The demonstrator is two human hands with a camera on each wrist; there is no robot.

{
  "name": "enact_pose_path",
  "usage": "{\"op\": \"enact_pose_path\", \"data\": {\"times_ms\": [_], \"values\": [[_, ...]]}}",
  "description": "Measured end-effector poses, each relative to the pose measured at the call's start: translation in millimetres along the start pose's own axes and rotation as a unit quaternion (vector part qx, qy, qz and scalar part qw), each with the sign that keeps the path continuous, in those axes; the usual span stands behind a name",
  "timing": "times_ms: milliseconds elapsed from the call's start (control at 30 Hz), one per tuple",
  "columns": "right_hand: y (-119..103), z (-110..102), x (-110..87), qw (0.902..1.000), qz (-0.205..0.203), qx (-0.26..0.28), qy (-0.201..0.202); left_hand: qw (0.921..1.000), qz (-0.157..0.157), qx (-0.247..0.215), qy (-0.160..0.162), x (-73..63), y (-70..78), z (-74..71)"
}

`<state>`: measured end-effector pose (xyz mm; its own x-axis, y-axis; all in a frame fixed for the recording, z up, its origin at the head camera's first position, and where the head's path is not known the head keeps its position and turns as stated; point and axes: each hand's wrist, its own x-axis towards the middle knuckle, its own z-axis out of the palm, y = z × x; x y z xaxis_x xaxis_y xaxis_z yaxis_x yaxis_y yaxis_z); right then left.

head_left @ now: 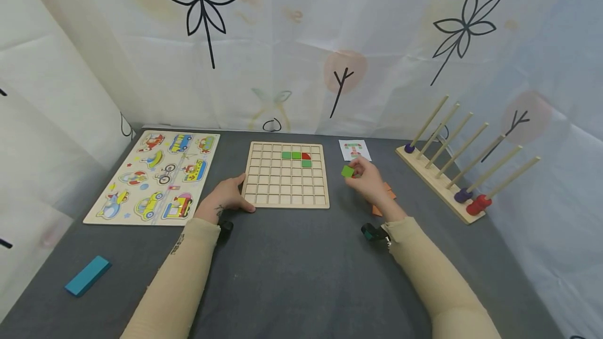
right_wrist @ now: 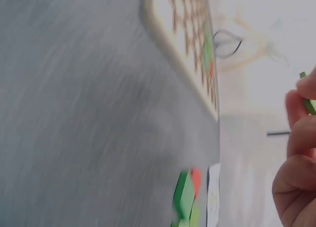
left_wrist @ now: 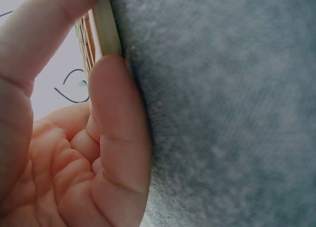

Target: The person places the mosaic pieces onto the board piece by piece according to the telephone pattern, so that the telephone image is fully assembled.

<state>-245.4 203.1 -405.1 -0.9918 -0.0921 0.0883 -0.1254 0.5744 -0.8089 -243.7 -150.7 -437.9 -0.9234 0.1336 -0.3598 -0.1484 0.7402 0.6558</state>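
A square wooden grid board (head_left: 286,175) lies in the middle of the table, with a few green tiles (head_left: 296,156) and one red tile (head_left: 305,156) in its upper cells. My left hand (head_left: 226,196) holds the board by its lower left corner; the left wrist view shows a fingertip against the board's edge (left_wrist: 106,29). Between thumb and fingertips, my right hand (head_left: 366,178) pinches a light green square tile (head_left: 347,171), raised to the right of the board. A small white pattern card (head_left: 355,145) lies just beyond that hand.
Orange pieces (head_left: 378,210) lie partly hidden under the right forearm. Green pieces (right_wrist: 184,193) show on the table in the right wrist view. A pegged wooden stand (head_left: 438,182) with purple and red beads stands right. At left are a vehicle puzzle (head_left: 136,208) and a blue block (head_left: 88,275).
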Motion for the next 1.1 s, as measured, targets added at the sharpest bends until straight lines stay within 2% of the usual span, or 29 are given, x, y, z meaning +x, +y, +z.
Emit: {"op": "enact_pose_path", "data": {"times_ms": [133, 267, 500, 633, 1100], "values": [[-12, 14, 10.3, 0.9962, -0.022, 0.084, 0.009, 1.0000, -0.006, -0.004, 0.001, -0.5, -0.2, -0.5], [-21, 29, 21.5, 0.9891, -0.039, 0.141, 0.012, 0.9999, -0.010, -0.006, 0.001, -1.4, 0.1, -0.7], [-31, 54, 38.6, 0.9738, -0.019, 0.227, -0.004, 1.0000, 0.001, -0.004, 0.004, -2.2, 2.0, -0.5], [-35, 65, 49.0, 0.9667, -0.005, 0.255, -0.018, 1.0000, 0.002, -0.001, 0.003, -1.2, 1.9, 0.0], [-45, 99, 77.2, 0.9593, 0.041, 0.278, -0.025, 1.0000, -0.002, -0.001, 0.002, -3.1, 3.7, -1.6]]}}
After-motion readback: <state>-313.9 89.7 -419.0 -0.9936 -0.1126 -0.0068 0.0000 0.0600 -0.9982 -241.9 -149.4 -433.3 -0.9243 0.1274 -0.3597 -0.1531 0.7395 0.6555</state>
